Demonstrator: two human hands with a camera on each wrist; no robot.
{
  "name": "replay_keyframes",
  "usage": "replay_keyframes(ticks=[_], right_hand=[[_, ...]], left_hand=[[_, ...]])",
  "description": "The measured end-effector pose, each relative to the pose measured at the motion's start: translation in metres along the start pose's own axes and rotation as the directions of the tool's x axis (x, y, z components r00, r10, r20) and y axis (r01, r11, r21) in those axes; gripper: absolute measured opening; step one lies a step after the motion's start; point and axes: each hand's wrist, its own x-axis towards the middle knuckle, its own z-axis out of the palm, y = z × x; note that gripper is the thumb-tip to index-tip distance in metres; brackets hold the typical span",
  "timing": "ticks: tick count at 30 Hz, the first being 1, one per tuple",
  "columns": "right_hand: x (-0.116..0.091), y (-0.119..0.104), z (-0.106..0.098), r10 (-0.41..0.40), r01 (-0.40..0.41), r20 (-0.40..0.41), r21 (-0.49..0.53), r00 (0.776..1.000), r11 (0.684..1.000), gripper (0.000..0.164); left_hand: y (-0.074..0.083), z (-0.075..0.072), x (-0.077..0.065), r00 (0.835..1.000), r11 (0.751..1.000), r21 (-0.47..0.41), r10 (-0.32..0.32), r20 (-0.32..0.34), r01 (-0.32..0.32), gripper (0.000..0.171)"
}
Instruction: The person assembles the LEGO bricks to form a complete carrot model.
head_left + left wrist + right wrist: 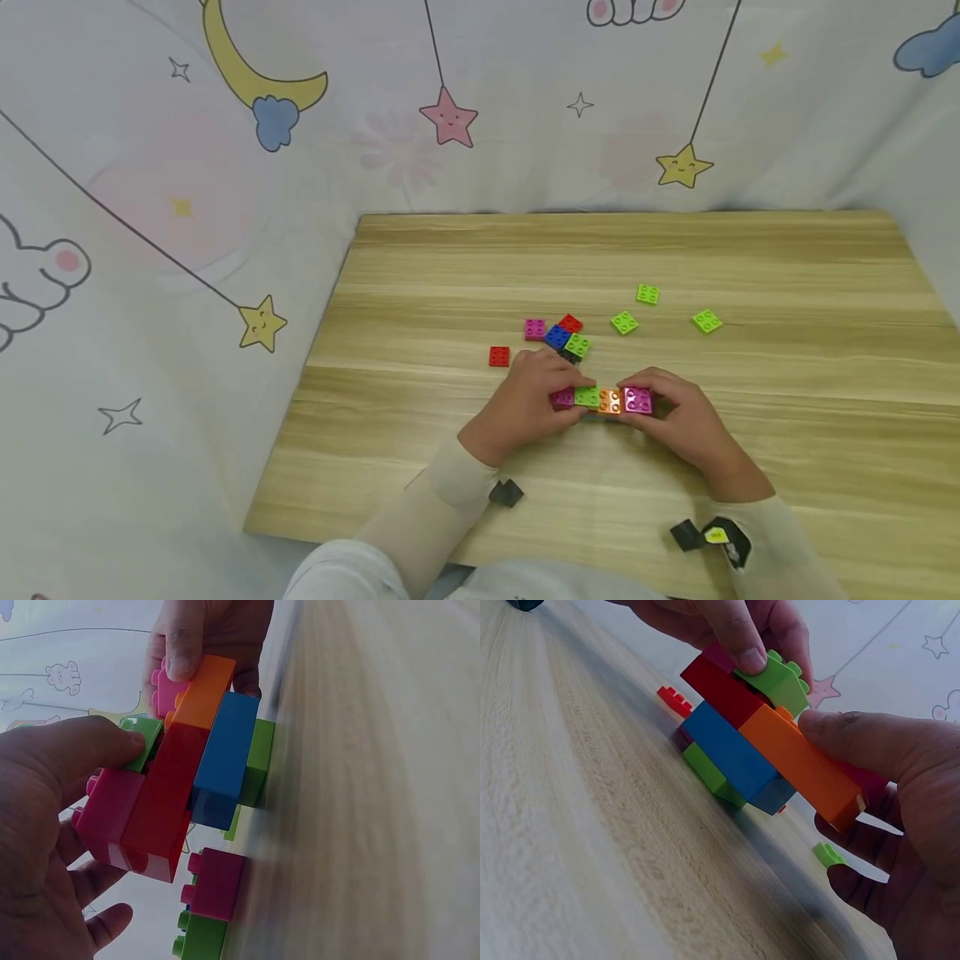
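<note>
Both hands hold a stepped stack of toy building bricks over the wooden table. The left hand (525, 398) pinches a light green brick (587, 397) on the upper layer, thumb on its side. In the right wrist view that brick sits slightly tilted over the red brick (726, 697). At the other end, the right hand (688, 423) grips a magenta brick (638, 401) on top of a long orange brick (799, 761). Below them come a long blue brick (223, 761) and a green brick (258, 761). A second magenta brick (111, 810) lies beside the left fingers.
Just beyond the left hand is a cluster with magenta (535, 329), blue (557, 337), red (571, 322) and green (577, 346) bricks. A single red brick (498, 357) lies left of it. Three green bricks, one farthest back (648, 294), lie scattered on the table (810, 375).
</note>
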Motion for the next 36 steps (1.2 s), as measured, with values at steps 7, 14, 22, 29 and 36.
replay_keyframes(ticks=[7, 14, 22, 29, 36], right_hand=[[0.0001, 0.0003, 0.0017, 0.002, -0.002, 0.001, -0.007, 1.000, 1.000, 0.037], [0.0016, 0.0017, 0.0015, -0.004, 0.004, -0.004, 0.016, 1.000, 1.000, 0.035], [-0.0004, 0.0057, 0.0036, 0.010, -0.010, 0.004, 0.018, 1.000, 1.000, 0.034], [-0.0020, 0.0076, 0.0047, 0.010, -0.010, 0.014, 0.026, 1.000, 1.000, 0.035], [-0.0009, 0.0073, 0.0039, -0.003, 0.003, 0.012, 0.032, 1.000, 0.999, 0.036]], left_hand=[[0.0011, -0.0020, -0.0001, 0.999, 0.999, -0.042, -0.025, 0.034, 0.026, 0.033], [0.0034, -0.0034, -0.0002, 0.998, 0.997, -0.051, -0.052, 0.022, 0.053, 0.033], [0.0026, 0.0014, -0.0007, 0.996, 0.995, -0.048, -0.080, 0.035, 0.082, 0.034], [-0.0011, 0.0048, -0.0044, 0.995, 0.989, -0.115, -0.092, 0.029, 0.094, 0.034], [-0.0015, 0.0061, -0.0042, 0.996, 0.986, -0.140, -0.092, 0.019, 0.094, 0.034]])
